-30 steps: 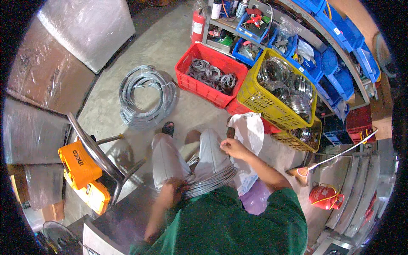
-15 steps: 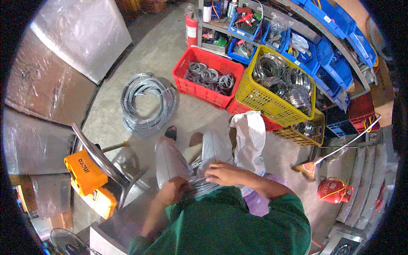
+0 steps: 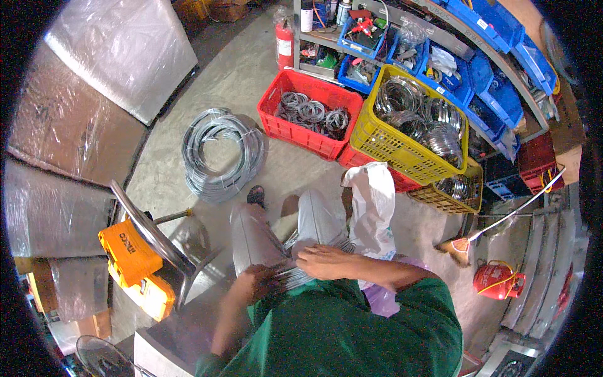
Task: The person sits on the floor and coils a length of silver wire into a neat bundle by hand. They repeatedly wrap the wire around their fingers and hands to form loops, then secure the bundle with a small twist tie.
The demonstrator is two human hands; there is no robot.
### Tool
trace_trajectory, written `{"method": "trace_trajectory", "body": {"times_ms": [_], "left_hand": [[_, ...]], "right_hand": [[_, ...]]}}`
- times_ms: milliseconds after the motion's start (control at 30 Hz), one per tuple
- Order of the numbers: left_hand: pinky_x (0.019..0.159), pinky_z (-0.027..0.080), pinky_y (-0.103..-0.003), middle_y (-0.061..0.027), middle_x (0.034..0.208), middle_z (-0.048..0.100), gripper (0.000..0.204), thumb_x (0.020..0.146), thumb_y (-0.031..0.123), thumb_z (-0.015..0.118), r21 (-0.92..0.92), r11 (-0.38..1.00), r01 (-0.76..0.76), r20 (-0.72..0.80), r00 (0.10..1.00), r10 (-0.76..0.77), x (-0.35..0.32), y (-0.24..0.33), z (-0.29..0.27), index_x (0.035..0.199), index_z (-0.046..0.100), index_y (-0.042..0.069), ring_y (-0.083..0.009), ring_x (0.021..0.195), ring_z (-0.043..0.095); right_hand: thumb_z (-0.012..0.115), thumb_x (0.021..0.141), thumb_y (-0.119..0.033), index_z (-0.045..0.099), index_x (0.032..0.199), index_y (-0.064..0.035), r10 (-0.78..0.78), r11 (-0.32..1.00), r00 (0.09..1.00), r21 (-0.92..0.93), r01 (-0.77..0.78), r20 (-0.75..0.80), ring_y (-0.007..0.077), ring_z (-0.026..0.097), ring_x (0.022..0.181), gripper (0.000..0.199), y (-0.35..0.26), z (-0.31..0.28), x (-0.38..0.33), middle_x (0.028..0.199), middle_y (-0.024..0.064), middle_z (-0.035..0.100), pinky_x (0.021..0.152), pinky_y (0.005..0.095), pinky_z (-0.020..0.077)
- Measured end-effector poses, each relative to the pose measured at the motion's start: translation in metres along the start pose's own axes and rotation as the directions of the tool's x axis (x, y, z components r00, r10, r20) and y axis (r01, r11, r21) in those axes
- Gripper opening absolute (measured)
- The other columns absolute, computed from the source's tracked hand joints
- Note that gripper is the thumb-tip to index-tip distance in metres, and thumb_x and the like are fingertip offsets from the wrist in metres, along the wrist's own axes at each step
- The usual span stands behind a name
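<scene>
**Both hands on wire bundle in lap**

Head view: left hand [image 3: 254, 284] grip closed around a bundle of grey metal wires [image 3: 295, 271], lower centre of frame, lying across the lap. Right hand [image 3: 323, 262] rests flat on top, fingers loosely curled; full grasp unclear. White bag [image 3: 372, 207] just right. Yellow crate [image 3: 408, 125] and red crate [image 3: 309, 113] upper centre; wire coil [image 3: 220, 154] on the floor, centre left.

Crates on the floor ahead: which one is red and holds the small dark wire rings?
The red crate nearest the grey cable coil, left of the yellow crate. Its rings are small and dark; the yellow crate's are larger and shiny.
</scene>
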State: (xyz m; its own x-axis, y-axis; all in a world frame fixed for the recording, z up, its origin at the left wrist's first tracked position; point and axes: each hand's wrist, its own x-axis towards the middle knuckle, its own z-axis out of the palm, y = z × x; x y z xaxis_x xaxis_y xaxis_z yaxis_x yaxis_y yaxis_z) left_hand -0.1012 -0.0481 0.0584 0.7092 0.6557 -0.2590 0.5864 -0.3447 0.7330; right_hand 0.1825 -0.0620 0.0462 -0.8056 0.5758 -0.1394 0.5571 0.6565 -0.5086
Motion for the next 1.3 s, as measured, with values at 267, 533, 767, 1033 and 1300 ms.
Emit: {"method": "trace_trajectory", "body": {"times_ms": [267,533,767,1033,1300], "left_hand": [[0.079,0.051,-0.041,-0.0126,0.090,0.068,0.014,0.082,0.012,0.072,-0.036,0.975,0.219,-0.324,0.920,-0.219,-0.006,0.031,-0.024,0.095,0.070,0.006,-0.0339,0.084,0.066],[0.074,0.047,-0.036,-0.0177,0.088,0.064,0.037,0.093,0.032,0.063,-0.225,0.974,0.028,-0.430,0.894,-0.125,-0.015,0.040,-0.061,0.105,0.065,-0.003,-0.0247,0.079,0.059],[0.062,0.036,-0.027,0.0008,0.074,0.053,0.046,0.103,0.043,0.044,-0.585,0.799,0.143,-0.533,0.675,-0.511,-0.048,-0.045,-0.063,0.087,0.061,0.004,-0.0104,0.069,0.046],[0.051,0.027,-0.026,0.0033,0.062,0.047,0.044,0.105,0.031,0.042,-0.378,0.925,0.038,-0.898,0.228,-0.377,-0.041,-0.008,-0.124,0.073,0.057,0.004,-0.0054,0.055,0.037],[0.055,0.044,-0.035,-0.0167,0.067,0.061,0.020,0.088,0.014,0.067,0.132,0.987,0.090,-0.764,0.643,0.044,0.046,0.108,-0.170,0.077,0.064,-0.002,-0.0257,0.056,0.057]], "right_hand": [[0.057,0.093,-0.022,0.056,0.098,-0.0025,0.169,0.985,0.982,-0.032,-0.172,-0.086,0.0311,0.066,0.072,0.020,-0.017,-0.036,0.014,0.087,0.0126,0.062,0.061,0.0433,0.0545],[0.070,0.084,-0.036,0.064,0.095,-0.0136,-0.095,0.985,0.730,-0.171,-0.031,-0.677,0.0205,0.062,0.056,0.026,0.006,-0.158,0.019,0.073,0.0039,0.056,0.045,0.0350,0.0499],[0.078,0.078,-0.030,0.068,0.087,-0.0096,-0.259,0.931,0.315,-0.323,-0.171,-0.913,0.0213,0.062,0.063,0.024,0.040,-0.301,0.010,0.075,0.0072,0.064,0.055,0.0331,0.0499],[0.053,0.100,-0.040,0.065,0.109,0.0044,0.609,0.709,0.764,0.577,-0.405,-0.212,0.0173,0.065,0.085,0.047,0.103,-0.282,0.064,0.094,0.0120,0.068,0.079,0.0305,0.0508],[0.056,0.099,-0.035,0.059,0.122,0.0013,-0.254,0.966,0.835,-0.085,0.244,-0.488,0.0271,0.066,0.099,0.043,-0.011,-0.207,0.099,0.113,0.0146,0.067,0.082,0.0365,0.0506]]}}
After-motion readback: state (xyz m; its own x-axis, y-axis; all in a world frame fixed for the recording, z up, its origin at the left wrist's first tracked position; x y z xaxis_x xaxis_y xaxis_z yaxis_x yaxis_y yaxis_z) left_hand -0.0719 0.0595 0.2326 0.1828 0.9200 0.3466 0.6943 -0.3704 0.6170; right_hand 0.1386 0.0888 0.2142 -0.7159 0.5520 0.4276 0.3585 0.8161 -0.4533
